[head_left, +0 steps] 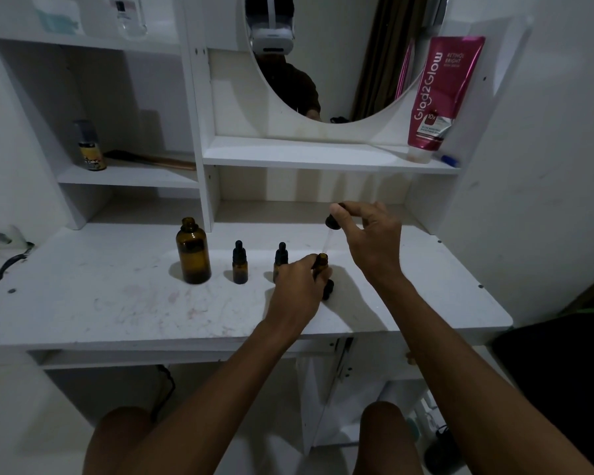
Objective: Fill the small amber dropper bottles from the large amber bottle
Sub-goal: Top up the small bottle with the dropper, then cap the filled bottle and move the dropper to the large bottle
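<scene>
White vanity desk (117, 303), left fingers (311, 265) gripping open bottle (322, 261), right fingers (343, 209) pinching dropper (333, 222)

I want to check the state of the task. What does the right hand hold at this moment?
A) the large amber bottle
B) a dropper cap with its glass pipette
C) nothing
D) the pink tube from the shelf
B: the right hand pinches a black dropper cap whose glass pipette hangs down toward the open small bottle that the left hand holds.

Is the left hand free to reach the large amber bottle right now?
Probably not yet: the left hand is gripping an open small bottle. The path to the large amber bottle passes two capped dropper bottles.
</scene>
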